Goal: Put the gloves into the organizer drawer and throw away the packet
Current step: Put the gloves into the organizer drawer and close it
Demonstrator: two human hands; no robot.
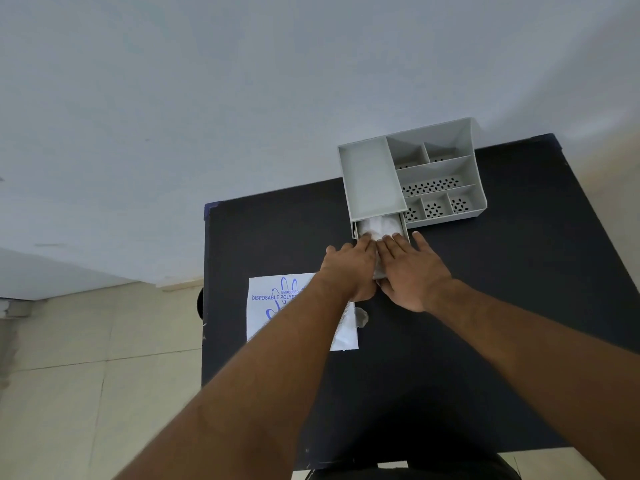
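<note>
With both hands, left [349, 268] and right [412, 271], fingers flat and unclenched, pressing the gloves [379, 226] into the drawer [403, 225] at frame centre, you must afterwards discard the packet [273, 306] on the surface [485, 306].

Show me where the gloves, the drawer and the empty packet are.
gloves [379, 226], head view, on the crumpled clear plastic inside the drawer.
drawer [403, 226], head view, on its right side wall.
packet [268, 315], head view, on its printed white face.
</note>
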